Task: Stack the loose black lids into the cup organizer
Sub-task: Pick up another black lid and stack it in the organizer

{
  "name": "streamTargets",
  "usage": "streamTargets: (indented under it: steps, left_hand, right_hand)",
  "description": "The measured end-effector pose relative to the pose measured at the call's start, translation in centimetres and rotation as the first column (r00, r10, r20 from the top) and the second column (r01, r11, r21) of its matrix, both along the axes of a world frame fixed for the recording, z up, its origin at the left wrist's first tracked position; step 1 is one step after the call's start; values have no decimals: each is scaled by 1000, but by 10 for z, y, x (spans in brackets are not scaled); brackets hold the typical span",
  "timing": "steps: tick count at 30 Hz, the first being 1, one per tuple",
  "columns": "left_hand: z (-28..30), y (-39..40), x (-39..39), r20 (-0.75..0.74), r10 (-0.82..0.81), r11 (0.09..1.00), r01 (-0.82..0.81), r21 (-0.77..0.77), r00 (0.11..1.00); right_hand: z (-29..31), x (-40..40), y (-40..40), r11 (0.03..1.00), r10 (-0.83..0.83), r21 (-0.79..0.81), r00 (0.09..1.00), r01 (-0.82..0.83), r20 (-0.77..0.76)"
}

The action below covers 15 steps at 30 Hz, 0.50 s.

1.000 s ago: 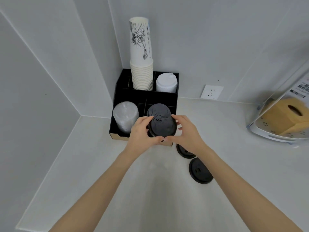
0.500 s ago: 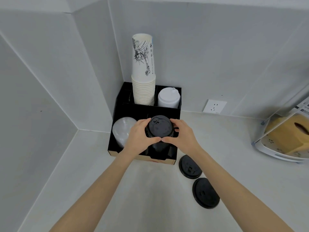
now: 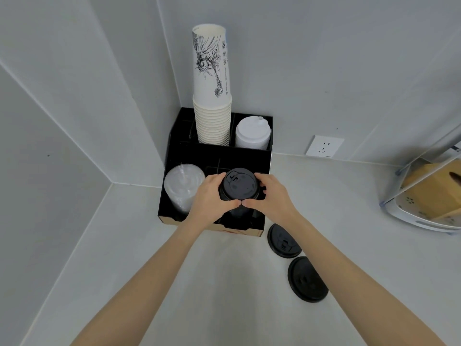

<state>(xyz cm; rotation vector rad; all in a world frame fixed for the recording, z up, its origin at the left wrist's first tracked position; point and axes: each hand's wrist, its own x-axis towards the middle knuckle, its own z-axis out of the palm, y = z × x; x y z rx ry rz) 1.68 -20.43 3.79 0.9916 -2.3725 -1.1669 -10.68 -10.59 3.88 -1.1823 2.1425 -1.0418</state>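
A stack of black lids (image 3: 239, 187) stands in the front right compartment of the black cup organizer (image 3: 174, 156) in the counter's corner. My left hand (image 3: 208, 199) and my right hand (image 3: 272, 198) wrap the stack from both sides, thumbs meeting at its front. Two loose black lids lie flat on the counter to the organizer's right: a nearer-to-organizer lid (image 3: 283, 240) and a second lid (image 3: 307, 279) closer to me.
The organizer also holds clear lids (image 3: 183, 186) front left, a tall paper cup stack (image 3: 213, 96) and white lids (image 3: 253, 133) at the back. A wall socket (image 3: 324, 146) is behind. A tray with a tissue box (image 3: 429, 196) sits far right.
Both hands carried the black lids from in front of the organizer up over its front right compartment and set them onto the stack there. The view has closed in.
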Motion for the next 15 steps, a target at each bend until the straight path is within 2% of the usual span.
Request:
streamTargets:
  steps: [9, 15]
  left_hand:
    - [-1, 2, 0, 87, 3, 1000, -5, 23, 996]
    - [5, 10, 3, 120, 5, 1000, -2, -20, 993]
  right_hand:
    - [-7, -1, 3, 999, -33, 39, 993, 28, 114]
    - [3, -1, 17, 999, -32, 25, 995, 30, 94]
